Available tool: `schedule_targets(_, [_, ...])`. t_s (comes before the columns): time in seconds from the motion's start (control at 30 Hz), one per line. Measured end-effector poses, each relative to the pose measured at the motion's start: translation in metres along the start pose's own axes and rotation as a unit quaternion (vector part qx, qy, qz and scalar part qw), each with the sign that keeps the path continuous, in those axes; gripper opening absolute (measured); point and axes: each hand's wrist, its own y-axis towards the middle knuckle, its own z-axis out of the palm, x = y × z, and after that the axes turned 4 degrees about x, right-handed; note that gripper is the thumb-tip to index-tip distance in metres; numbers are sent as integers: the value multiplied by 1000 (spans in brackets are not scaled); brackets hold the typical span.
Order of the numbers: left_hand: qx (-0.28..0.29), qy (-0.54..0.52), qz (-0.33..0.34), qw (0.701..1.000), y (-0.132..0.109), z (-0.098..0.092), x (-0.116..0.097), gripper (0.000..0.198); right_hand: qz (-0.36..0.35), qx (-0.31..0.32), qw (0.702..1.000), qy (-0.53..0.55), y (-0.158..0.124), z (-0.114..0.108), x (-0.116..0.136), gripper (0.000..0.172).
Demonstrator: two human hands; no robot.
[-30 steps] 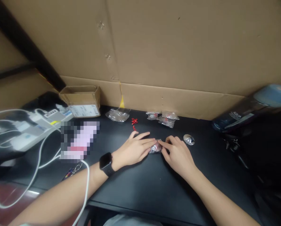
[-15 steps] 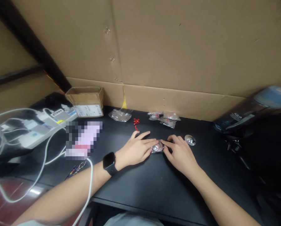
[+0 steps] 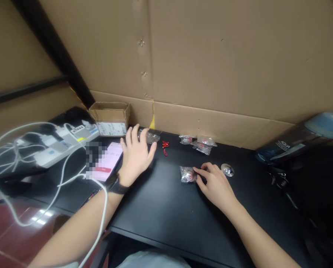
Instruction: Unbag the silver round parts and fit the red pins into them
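Note:
A small clear plastic bag (image 3: 186,174) with something red inside lies on the black table. My right hand (image 3: 215,182) has thumb and forefinger pressed at its right edge. Just beyond that hand is a round shiny metal piece (image 3: 227,170). My left hand (image 3: 137,156) is raised with fingers spread, holding nothing. It is nearest a heap of clear plastic bags (image 3: 150,136), which its fingers partly cover. Red looped cords (image 3: 165,144) and a short red piece (image 3: 165,152) lie right of the heap.
Several filled plastic bags (image 3: 202,146) lie near the cardboard wall (image 3: 224,74). At left are a cardboard box (image 3: 112,119), a power strip (image 3: 63,147) with white cables, and a phone (image 3: 107,162). A water bottle (image 3: 289,147) and keys (image 3: 278,180) are at right.
My left hand has let go of the small bag and moved left and back toward the heap of plastic bags, its fingers spreading. My right hand stays at the bag. The view has shifted slightly.

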Motion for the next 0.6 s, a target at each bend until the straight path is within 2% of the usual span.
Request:
schedule_targets(0.1, [62, 35, -43, 997, 2, 12, 7, 59, -2, 0, 1000, -2, 1, 0, 0, 34])
schedule_targets(0.17, [78, 37, -60, 994, 4, 17, 11, 61, -1, 3, 1000, -2, 1, 0, 0, 33])
schedule_targets(0.43, [72, 14, -120, 990, 17, 21, 34, 64, -3, 3, 1000, 3, 0, -2, 2, 33])
schedule_targets(0.6, [76, 17, -127, 989, 19, 23, 39, 64, -7, 3, 1000, -1, 0, -1, 1, 34])
